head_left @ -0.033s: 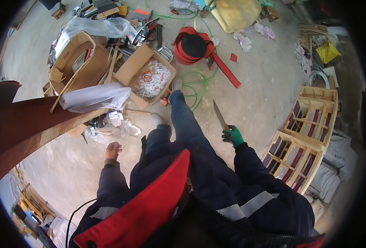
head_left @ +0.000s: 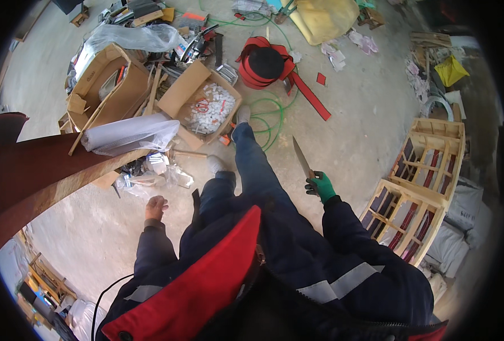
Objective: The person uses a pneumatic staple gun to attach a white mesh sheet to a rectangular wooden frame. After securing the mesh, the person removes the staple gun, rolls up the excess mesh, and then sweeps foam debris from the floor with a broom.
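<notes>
In my right hand (head_left: 320, 187), which wears a green glove, I grip a knife (head_left: 302, 157). Its long blade points up and away from me, and most of its handle is hidden by the glove. Bare and hanging at my left side, my left hand (head_left: 156, 208) has its fingers curled loosely, with nothing visible in them. A roll of red webbing with black edges (head_left: 256, 72) lies on the floor ahead, its loose end (head_left: 314, 104) stretching toward the right.
Ahead stand an open carton of small white pieces (head_left: 211, 113) and a larger carton (head_left: 105, 85) among scattered scrap. A green hose (head_left: 274, 116) coils near my foot. A rusty brown beam (head_left: 47, 176) juts in at left, bearing a mesh roll (head_left: 127, 134). Wooden frames (head_left: 417, 199) stand right.
</notes>
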A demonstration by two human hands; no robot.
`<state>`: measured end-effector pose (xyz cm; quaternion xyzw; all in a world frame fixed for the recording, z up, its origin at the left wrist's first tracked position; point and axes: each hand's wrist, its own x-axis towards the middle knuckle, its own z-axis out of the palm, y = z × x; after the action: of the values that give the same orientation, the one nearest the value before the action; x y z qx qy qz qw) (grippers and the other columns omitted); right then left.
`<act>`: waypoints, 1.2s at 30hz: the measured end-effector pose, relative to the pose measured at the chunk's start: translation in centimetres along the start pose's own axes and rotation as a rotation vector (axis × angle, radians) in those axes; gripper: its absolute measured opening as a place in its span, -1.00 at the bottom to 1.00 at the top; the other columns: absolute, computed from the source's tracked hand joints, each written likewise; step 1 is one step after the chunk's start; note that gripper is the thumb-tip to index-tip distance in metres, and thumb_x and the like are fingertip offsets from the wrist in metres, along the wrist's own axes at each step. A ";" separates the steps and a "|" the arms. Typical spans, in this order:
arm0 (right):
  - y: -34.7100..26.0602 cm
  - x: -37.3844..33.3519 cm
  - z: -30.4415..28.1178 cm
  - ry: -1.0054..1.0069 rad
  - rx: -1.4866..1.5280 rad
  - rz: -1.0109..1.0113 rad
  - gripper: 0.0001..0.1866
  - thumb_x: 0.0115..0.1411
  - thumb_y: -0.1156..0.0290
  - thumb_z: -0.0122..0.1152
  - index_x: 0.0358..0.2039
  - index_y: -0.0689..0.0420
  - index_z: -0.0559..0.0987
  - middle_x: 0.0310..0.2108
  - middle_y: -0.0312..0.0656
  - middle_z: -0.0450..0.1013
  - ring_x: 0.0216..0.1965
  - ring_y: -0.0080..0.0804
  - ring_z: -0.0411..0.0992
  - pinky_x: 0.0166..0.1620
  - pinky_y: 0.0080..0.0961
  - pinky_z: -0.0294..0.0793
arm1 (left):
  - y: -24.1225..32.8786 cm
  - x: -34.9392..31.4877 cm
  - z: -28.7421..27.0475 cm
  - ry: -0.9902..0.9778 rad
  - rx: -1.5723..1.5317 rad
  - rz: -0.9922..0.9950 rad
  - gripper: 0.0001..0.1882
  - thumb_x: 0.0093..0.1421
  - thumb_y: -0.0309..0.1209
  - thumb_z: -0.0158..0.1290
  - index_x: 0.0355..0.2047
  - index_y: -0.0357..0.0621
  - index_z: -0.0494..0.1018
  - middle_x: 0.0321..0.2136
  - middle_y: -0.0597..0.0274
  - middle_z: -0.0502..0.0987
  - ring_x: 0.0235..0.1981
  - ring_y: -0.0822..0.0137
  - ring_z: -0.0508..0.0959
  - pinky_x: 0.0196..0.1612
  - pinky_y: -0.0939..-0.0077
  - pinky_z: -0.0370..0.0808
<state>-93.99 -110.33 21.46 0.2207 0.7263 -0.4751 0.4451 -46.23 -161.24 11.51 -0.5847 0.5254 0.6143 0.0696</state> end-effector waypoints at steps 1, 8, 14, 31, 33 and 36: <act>-0.3 0.0 0.0 -0.009 -0.015 -0.011 -0.44 0.30 0.46 0.26 0.26 0.19 0.30 -0.23 -0.16 0.53 -0.39 -0.37 0.59 -0.36 -0.32 0.67 | -0.4 0.0 0.2 0.003 0.035 -0.027 -0.61 0.37 -0.11 0.07 0.06 -0.07 0.49 -0.15 0.21 0.70 -0.28 0.34 0.70 -0.36 0.42 0.45; -7.5 -0.9 1.4 -0.032 -0.341 -0.248 -0.41 0.27 0.38 0.25 0.28 0.19 0.33 -0.22 -0.15 0.54 -0.34 -0.36 0.61 -0.31 -0.34 0.62 | 1.3 -1.8 4.4 -0.098 0.065 0.016 -0.67 0.33 -0.18 0.11 -0.12 -0.19 0.59 -0.26 0.18 0.70 -0.31 0.32 0.69 -0.40 0.46 0.50; -15.9 -1.3 8.3 -0.088 -0.899 -0.778 -0.37 0.23 0.30 0.28 0.29 0.18 0.36 0.00 0.14 0.55 -0.09 0.13 0.58 -0.06 -0.06 0.56 | 18.5 -3.3 19.0 -0.452 0.009 0.376 -0.66 0.43 -0.20 0.06 -0.08 -0.23 0.65 -0.20 0.24 0.69 -0.14 0.40 0.61 0.03 0.47 0.50; -20.2 50.5 -4.9 -0.568 -0.956 -0.499 -0.57 0.34 0.10 0.26 0.02 0.19 0.58 -0.12 0.08 0.62 -0.17 -0.06 0.63 -0.13 -0.22 0.57 | 18.9 1.1 55.5 0.103 -1.013 -0.281 -0.72 0.41 -0.19 0.07 -0.36 -0.11 0.40 -0.49 0.20 0.47 -0.38 0.16 0.55 -0.25 0.19 0.53; -19.1 61.1 -5.6 -0.436 -0.936 -0.439 -0.57 0.30 0.09 0.26 -0.01 0.18 0.59 -0.13 0.14 0.61 -0.12 0.06 0.61 -0.09 -0.15 0.55 | 17.5 1.8 61.0 0.192 -0.906 -0.389 -0.72 0.42 -0.20 0.10 -0.35 -0.12 0.39 -0.56 0.27 0.39 -0.54 0.25 0.49 -0.33 0.23 0.59; -17.0 74.5 -4.3 -0.271 -0.944 -0.322 -0.51 0.26 0.00 0.23 -0.03 0.16 0.59 -0.11 0.14 0.60 -0.03 0.13 0.57 -0.01 -0.08 0.53 | 15.3 4.2 68.3 0.179 -1.006 -0.559 -0.60 0.43 -0.17 0.10 -0.50 -0.01 0.25 -0.68 0.39 0.22 -0.69 0.41 0.35 -0.61 0.43 0.32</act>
<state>-146.22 -121.86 -33.33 -0.1822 0.8220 -0.1826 0.5077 -102.29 -120.52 0.75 -0.7121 -0.0015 0.6947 -0.1020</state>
